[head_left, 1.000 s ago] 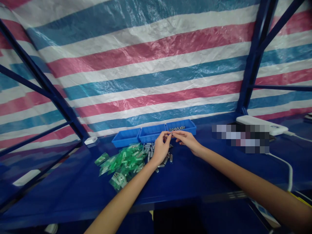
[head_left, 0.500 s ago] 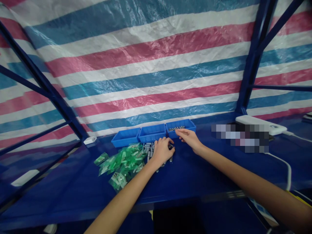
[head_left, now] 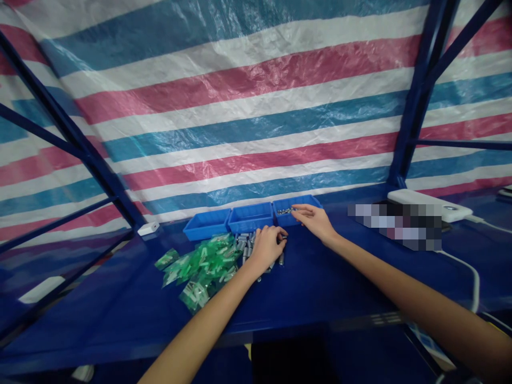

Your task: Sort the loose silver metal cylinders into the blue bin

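Observation:
My left hand (head_left: 267, 248) is curled over a pile of grey metal cylinders (head_left: 245, 246), with a small shiny metal piece (head_left: 284, 236) between its thumb and fingers. My right hand (head_left: 317, 223) reaches over the front edge of the right blue bin (head_left: 311, 204). Its fingers are stretched out with the thumb slightly apart, and I see nothing held in them. Small silver metal parts (head_left: 285, 211) lie in that bin by the fingertips; the fingers hide some of them. Left of the cylinders is a heap of green-tinted clear plastic packets (head_left: 208, 262).
A middle blue bin (head_left: 252, 217) and a left blue bin (head_left: 206, 226) stand in a row along the back. At the far left is a small white box (head_left: 148, 229). A white device (head_left: 456, 212) with a cable lies at right, beside a blurred-out object. Blue posts frame the table.
My right hand's fingers have gone from pinched together to more spread at the right bin, shifting slightly right. My left hand stays almost where it was.

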### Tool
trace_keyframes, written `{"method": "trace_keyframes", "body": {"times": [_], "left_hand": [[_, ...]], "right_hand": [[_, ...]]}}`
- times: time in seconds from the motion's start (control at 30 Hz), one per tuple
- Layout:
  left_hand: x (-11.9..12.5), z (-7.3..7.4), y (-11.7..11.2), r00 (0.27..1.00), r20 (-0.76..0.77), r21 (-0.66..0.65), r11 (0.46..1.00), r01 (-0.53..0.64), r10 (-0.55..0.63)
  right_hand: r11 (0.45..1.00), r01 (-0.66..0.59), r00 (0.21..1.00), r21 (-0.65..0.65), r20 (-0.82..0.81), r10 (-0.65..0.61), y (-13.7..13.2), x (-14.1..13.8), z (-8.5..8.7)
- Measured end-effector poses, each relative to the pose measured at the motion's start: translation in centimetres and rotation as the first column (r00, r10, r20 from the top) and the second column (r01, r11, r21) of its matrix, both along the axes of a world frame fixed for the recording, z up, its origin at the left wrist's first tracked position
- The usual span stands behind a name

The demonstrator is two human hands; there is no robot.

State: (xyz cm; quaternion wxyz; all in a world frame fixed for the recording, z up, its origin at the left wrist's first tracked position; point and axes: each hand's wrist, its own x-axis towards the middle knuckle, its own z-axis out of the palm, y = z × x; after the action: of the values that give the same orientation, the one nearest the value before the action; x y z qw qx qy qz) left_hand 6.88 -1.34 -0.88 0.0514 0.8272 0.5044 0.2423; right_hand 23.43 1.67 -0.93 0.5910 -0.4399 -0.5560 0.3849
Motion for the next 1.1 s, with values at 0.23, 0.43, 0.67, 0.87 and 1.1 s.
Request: {"method": "trace_keyframes", "body": {"times": [0.23, 0.43, 0.67, 0.87, 1.1], "left_hand": [[-0.1, 0.1, 0.0, 0.999, -0.019, 0.040, 0.999, -0.030, 0.031], [-0.1, 0.4, -0.3, 0.988, -0.105, 0.107, 0.989, -0.098, 0.110], [-0.3, 0.3, 0.0, 0.988, -0.147, 0.083, 0.996, -0.043, 0.054], [-0.2, 0.3, 0.2, 0.998, 0.047, 0.080, 0.996, -0.037, 0.034], [0.3, 0.4, 0.3, 0.892, 0.451, -0.010, 0.999, 0.030, -0.022]], "right_hand": [[0.985, -0.113, 0.992, 0.133, 0.064, 0.105, 0.1, -0.2, -0.3], [0.990, -0.012, 0.981, 0.137, 0.192, -0.014, 0.3, -0.1, -1.1], [0.992, -0.112, 0.923, 0.060, 0.375, 0.081, -0.1, -0.1, -1.5], [0.959, -0.280, 0.909, 0.038, 0.333, 0.252, -0.2, -0.4, -2.0], [0.935, -0.353, 0.910, 0.038, 0.248, 0.333, -1.2, -1.5, -1.3]]}}
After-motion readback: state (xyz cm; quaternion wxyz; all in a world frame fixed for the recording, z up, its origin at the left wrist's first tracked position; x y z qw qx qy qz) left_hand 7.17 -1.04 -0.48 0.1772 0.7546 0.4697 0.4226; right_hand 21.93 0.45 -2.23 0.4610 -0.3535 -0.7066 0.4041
